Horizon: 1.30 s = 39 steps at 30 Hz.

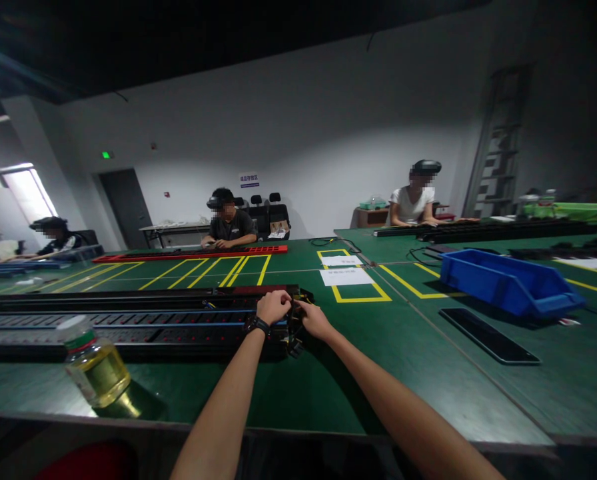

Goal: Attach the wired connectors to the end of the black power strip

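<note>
A long black slotted assembly [178, 333] with blue strips and small red dots lies across the green table, running off to the left. At its right end, where dark small parts and wires stick out, both hands meet. My left hand [274, 307], with a black watch at the wrist, rests over the end with its fingers closed; what they pinch is too small to tell. Just to its right, my right hand [314, 320] has its fingers bent together against the same end part, and anything between them is hidden.
A bottle of yellow liquid [97, 367] stands near the front edge at left. To the right lie a phone [488, 335] and a blue bin [508, 283]. White papers [346, 277] lie beyond the hands. Several people sit behind, near a red frame [193, 253] and black rails [508, 230].
</note>
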Motion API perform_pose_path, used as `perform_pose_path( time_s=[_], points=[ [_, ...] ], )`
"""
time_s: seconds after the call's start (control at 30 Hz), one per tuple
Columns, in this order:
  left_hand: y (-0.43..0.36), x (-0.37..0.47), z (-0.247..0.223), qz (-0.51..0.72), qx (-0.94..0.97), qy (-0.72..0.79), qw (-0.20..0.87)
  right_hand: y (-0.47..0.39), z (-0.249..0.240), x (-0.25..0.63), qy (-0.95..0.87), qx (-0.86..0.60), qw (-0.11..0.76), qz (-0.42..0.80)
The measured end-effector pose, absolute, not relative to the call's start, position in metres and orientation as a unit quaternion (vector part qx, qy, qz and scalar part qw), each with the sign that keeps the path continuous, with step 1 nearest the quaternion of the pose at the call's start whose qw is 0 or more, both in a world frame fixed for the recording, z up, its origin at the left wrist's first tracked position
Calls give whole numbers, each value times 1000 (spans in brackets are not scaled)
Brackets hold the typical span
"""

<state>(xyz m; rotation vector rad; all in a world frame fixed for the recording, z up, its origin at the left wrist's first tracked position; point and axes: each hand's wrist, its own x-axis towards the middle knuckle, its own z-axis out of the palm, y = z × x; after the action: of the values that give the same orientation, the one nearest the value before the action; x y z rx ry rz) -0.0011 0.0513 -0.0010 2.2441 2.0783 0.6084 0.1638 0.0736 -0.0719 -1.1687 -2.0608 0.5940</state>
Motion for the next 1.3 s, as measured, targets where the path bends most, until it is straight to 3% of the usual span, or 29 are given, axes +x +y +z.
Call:
perform_pose_path(
  time_s=[0.77, 1.03, 1.13, 1.3],
  points=[
    [33, 5, 21, 252, 691, 673, 77, 83, -89, 166, -781, -416, 375, 278],
    [-71, 37, 20, 391, 726, 556, 101, 76, -79, 171, -724, -433, 454, 287],
    [-111, 36, 11, 377, 700, 600, 90, 69, -69, 179, -709, -455, 468, 268],
    [-140, 19, -10, 358, 664, 649, 97, 35, -62, 206, -771, -374, 430, 283]
  ],
)
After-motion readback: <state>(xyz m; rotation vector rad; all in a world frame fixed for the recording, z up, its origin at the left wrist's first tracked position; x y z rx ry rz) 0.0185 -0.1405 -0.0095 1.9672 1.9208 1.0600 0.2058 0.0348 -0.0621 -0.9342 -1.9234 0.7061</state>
